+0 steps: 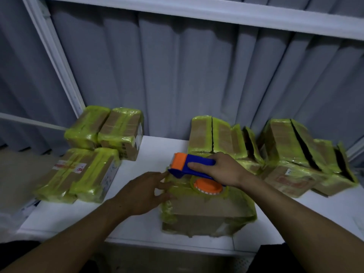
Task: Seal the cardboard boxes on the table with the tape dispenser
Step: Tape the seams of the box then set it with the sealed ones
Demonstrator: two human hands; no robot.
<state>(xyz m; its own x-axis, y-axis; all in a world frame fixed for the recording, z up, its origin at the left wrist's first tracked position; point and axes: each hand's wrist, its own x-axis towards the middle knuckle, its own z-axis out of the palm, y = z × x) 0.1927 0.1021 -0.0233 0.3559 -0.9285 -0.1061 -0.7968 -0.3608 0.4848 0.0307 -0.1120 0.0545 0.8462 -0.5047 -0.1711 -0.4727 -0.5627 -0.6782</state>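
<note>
Nearest my lens are the two bare forearms, reaching in from the bottom corners. The left hand (141,192) has its fingers fairly straight and a little spread. Their tips touch the upper left edge of the brown cardboard box wrapped in yellow-green tape (206,209) (I read it as a flat press, not a pinch). The right hand (226,168) is curled round the handle of the blue and orange plastic tape dispenser (197,164). One digit lies along the handle's near side; the rest wrap over the far side, where I cannot see them. The dispenser's nose sits on the box top just beyond the left fingertips, almost touching them. Its orange hub, carrying the yellow-green roll, lies beneath the right wrist. The box rests on the white table (137,223), directly under both sets of fingers.

Well apart to the left of the left fingers lie four closed taped boxes (82,174) in two pairs. Beyond the right fingers stands a row of taped boxes (216,138), with a further cluster (295,154) to that hand's right and dark gaps between the flaps. Behind everything hangs a grey pleated curtain (197,75) within a white shelf frame (197,14).
</note>
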